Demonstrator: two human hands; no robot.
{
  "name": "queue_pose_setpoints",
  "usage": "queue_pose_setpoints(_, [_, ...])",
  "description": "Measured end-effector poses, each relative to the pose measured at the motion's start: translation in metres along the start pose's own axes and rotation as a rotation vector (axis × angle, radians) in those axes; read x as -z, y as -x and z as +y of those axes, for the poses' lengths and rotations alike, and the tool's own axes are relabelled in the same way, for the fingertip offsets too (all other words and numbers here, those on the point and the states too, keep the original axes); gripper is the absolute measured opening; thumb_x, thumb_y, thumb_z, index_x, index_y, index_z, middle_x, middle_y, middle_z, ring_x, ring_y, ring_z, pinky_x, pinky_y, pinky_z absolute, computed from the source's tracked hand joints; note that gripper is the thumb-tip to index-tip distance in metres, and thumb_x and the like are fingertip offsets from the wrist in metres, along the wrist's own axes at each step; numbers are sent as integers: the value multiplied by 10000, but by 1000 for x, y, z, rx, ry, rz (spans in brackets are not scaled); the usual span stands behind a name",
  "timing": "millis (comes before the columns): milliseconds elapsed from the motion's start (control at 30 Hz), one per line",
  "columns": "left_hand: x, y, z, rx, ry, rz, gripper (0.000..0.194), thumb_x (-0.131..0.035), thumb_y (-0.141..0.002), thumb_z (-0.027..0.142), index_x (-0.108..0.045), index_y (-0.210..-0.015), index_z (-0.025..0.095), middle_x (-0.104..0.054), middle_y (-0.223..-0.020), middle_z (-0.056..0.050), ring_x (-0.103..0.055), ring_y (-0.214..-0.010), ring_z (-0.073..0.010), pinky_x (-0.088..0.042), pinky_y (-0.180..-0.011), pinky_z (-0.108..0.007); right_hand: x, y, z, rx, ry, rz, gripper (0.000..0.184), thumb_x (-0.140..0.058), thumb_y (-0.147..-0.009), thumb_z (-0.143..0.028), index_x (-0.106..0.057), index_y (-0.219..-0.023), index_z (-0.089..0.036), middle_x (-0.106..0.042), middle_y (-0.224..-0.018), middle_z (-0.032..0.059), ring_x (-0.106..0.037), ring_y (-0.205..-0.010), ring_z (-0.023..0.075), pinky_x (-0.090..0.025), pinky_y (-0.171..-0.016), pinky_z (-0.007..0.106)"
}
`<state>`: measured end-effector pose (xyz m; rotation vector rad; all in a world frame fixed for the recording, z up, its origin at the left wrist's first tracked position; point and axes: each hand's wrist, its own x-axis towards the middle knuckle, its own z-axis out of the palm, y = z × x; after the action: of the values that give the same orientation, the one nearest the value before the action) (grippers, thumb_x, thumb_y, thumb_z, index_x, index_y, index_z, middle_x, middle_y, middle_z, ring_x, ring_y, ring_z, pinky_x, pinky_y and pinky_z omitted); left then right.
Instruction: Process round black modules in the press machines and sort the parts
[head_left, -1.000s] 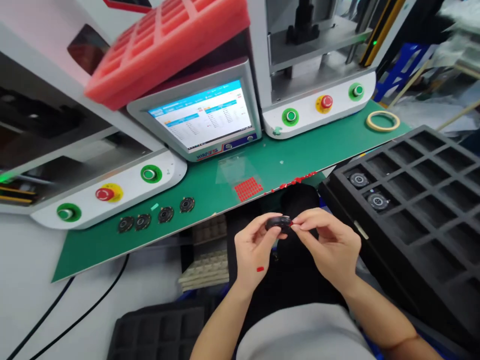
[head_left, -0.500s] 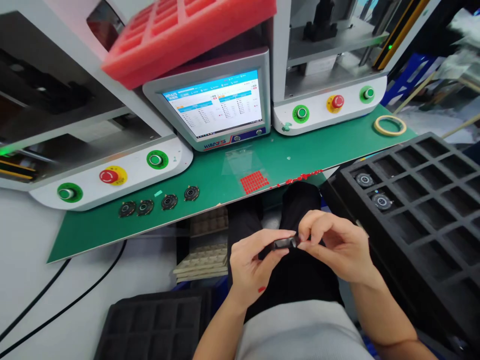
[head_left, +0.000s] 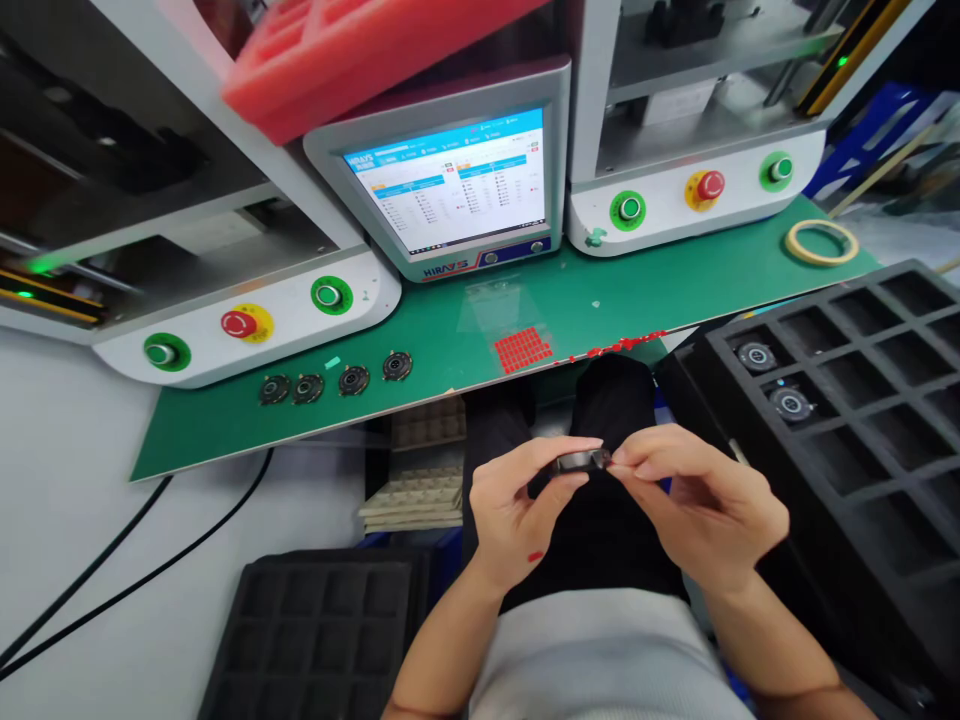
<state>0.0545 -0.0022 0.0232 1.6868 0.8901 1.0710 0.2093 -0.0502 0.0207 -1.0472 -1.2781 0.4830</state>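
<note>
My left hand (head_left: 517,505) grips a small black round part (head_left: 581,461) edge-on between thumb and fingers, above my lap. A red mark shows near its wrist. My right hand (head_left: 697,500) is closed in a pinch, its fingertips at the right edge of that part; whatever lies between them is too small to make out. On the green mat (head_left: 442,325), several similar black round parts (head_left: 353,380) lie in a row at the left. A sheet of small red stickers (head_left: 523,350) lies at the front edge, and loose red pieces (head_left: 622,345) trail to its right.
At right stands a black foam tray (head_left: 847,460) with two round parts in its pockets. Another black tray (head_left: 300,640) sits low at left. A monitor (head_left: 450,180) stands between two machines with buttons, under red foam (head_left: 360,60). A tape roll (head_left: 822,243) lies back right.
The view has shifted a little, so the bench appears higher and further right. My right fingers have closed more tightly at the edge of the black part, which my left hand still holds.
</note>
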Motion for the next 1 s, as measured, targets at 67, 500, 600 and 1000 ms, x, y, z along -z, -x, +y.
queue_pose_setpoints(67, [1, 0, 2, -3, 1, -11, 194, -667, -841, 185, -759, -987, 272, -777, -917, -4, -728, -759, -145, -586, -687, -207, 2, -2, 0, 49, 46, -32, 307, -651, -751, 63, -605, -861, -220, -685, -797, 18, -664, -730, 162, -543, -614, 305])
queue_pose_setpoints(500, [-16, -31, -12, 95, 38, 550, 200, -640, -864, 326, -712, -991, 189, -741, -955, -15, -706, -881, -164, -600, -817, -286, -37, 15, -15, -407, -348, -213, 259, -694, -785, -85, -476, -782, -225, -653, -756, -14, -660, -697, 123, -569, -632, 244])
queue_pose_setpoints(600, [-18, -27, -5, 59, -46, 523, 190, -619, -885, 322, -718, -996, 204, -739, -972, -9, -701, -927, -166, -580, -847, -281, -44, 10, -11, -538, -439, -159, 283, -740, -764, -136, -468, -756, -215, -655, -734, -16, -677, -699, 121, -586, -641, 231])
queue_pose_setpoints(1000, [-25, -29, -9, 339, 306, 242, 239, -684, -818, 357, -692, -967, 171, -692, -834, -10, -685, -564, -116, -573, -513, -198, -11, 4, 15, -344, -43, 157, 219, -741, -766, -171, -603, -930, -213, -588, -896, 12, -624, -762, 112, -579, -701, 249])
